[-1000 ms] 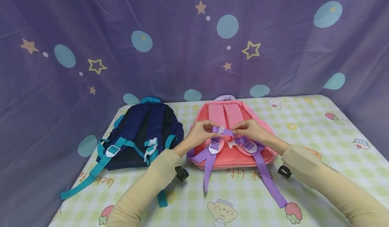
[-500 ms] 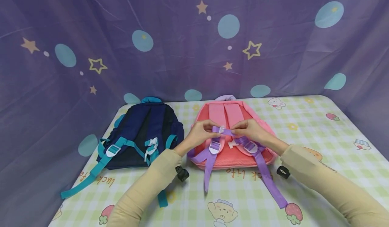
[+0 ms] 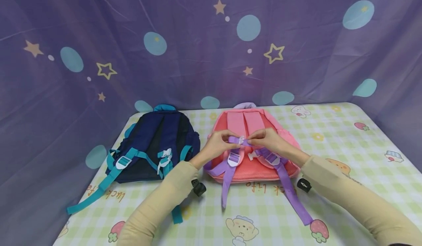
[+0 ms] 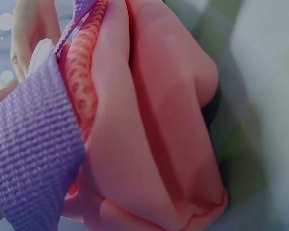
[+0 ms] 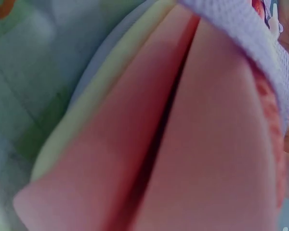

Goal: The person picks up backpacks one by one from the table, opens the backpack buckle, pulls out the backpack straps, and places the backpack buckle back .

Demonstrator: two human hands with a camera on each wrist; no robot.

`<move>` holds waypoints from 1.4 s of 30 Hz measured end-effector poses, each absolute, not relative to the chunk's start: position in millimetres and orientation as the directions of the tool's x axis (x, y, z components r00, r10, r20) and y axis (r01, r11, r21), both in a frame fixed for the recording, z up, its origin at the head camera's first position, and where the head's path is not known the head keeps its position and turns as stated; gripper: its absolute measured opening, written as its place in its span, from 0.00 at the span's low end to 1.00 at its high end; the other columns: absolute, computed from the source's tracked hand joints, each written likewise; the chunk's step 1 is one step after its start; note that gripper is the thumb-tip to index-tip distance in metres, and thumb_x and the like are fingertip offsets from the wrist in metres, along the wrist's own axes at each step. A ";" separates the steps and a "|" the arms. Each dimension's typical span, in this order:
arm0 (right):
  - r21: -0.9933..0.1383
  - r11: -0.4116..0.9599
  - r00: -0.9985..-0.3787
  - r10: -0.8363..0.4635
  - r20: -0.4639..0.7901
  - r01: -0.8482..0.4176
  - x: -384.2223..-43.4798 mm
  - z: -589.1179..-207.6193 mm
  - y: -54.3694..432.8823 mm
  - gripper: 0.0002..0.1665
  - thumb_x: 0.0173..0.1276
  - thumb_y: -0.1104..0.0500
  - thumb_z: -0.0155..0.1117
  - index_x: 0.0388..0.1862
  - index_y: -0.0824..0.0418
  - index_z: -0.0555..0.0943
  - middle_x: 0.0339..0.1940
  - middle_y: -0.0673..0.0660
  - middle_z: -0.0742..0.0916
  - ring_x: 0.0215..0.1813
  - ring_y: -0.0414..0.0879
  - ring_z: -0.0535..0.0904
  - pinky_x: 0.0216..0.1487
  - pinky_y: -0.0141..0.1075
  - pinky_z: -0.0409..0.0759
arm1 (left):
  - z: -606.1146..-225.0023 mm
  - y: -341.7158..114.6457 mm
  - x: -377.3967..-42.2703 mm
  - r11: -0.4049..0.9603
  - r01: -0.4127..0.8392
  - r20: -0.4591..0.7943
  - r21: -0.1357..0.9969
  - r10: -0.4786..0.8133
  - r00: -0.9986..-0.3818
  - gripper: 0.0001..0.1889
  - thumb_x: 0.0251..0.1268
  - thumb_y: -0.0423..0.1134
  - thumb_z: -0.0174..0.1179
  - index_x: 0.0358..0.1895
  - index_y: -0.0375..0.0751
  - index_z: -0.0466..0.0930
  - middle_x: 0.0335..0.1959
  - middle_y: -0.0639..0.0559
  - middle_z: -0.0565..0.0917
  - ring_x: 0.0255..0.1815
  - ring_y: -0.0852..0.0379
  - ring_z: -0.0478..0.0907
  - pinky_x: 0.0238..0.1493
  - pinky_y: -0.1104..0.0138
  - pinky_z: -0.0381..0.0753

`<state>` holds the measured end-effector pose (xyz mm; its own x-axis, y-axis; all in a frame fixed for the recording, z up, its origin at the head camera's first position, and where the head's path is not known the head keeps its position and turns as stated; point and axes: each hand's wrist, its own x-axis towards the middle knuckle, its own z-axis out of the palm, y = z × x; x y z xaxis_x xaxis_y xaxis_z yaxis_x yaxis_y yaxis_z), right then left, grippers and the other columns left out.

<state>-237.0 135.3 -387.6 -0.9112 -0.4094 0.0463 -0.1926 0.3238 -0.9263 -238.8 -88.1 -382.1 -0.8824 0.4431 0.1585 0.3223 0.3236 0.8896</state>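
Note:
A pink backpack point(image 3: 234, 119) lies with its shoulder straps facing up. Over its lower back, my left hand point(image 3: 218, 143) pinches a purple webbing strap point(image 3: 233, 140) at the left of a small white buckle point(image 3: 241, 140). My right hand point(image 3: 269, 140) pinches the webbing on the other side, fingertips right at that buckle. Below the hands sit two white strap adjusters, one on the left strap point(image 3: 234, 160) and one on the right. A loose white clip point(image 3: 252, 155) lies between them. Both wrist views mostly show the bag's pink side point(image 4: 168, 96), with purple webbing point(image 4: 36, 149) in front.
To the left lies a navy backpack point(image 3: 145, 132) with teal straps point(image 3: 105, 183) and white buckles. Loose purple strap ends point(image 3: 295, 198) trail forward over the checked tablecloth point(image 3: 197, 224). A purple patterned curtain point(image 3: 191, 74) hangs behind the table.
My right hand has shifted slightly left along the webbing, so its fingertips are closer to the white buckle. My left hand stays nearly where it was; both bags lie still.

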 end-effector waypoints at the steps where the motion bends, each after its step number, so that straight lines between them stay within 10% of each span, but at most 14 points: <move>1: -0.926 0.322 -0.911 -0.410 0.050 -0.196 -236.9 -387.2 134.8 0.14 0.68 0.66 0.63 0.48 0.75 0.83 0.46 0.65 0.87 0.43 0.41 0.82 0.46 0.39 0.83 | -382.2 -88.0 -238.8 0.325 0.326 0.161 0.888 0.444 -0.881 0.15 0.56 0.31 0.71 0.47 0.32 0.85 0.41 0.43 0.86 0.38 0.56 0.83 0.41 0.70 0.81; 19: -0.910 0.378 -0.922 -0.388 0.012 -0.171 -234.9 -386.5 140.9 0.15 0.68 0.64 0.64 0.47 0.75 0.83 0.41 0.62 0.88 0.38 0.37 0.81 0.41 0.30 0.80 | -383.3 -87.7 -238.5 0.310 0.351 0.192 0.884 0.443 -0.876 0.14 0.55 0.30 0.71 0.46 0.29 0.84 0.39 0.41 0.86 0.34 0.61 0.80 0.38 0.72 0.80; 30: -0.953 0.275 -0.916 -0.400 0.008 -0.128 -235.9 -390.8 136.8 0.16 0.69 0.66 0.63 0.50 0.77 0.81 0.43 0.64 0.88 0.41 0.51 0.85 0.46 0.41 0.83 | -385.3 -86.5 -238.8 0.314 0.332 0.175 0.890 0.438 -0.882 0.16 0.55 0.31 0.72 0.47 0.30 0.84 0.39 0.41 0.86 0.34 0.62 0.79 0.39 0.72 0.79; 42: -0.952 0.271 -0.922 -0.387 0.030 -0.145 -235.4 -389.9 132.7 0.16 0.67 0.66 0.64 0.48 0.78 0.81 0.41 0.62 0.88 0.36 0.40 0.83 0.43 0.37 0.83 | -386.0 -83.6 -237.3 0.334 0.362 0.190 0.871 0.450 -0.873 0.16 0.54 0.32 0.73 0.46 0.31 0.84 0.41 0.42 0.86 0.36 0.62 0.80 0.39 0.73 0.79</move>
<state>-235.4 132.7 -389.9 -0.9216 -0.3869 0.0298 -0.1446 0.2711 -0.9516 -237.3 -83.6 -386.0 -0.8728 0.4495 0.1903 0.3616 0.3336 0.8706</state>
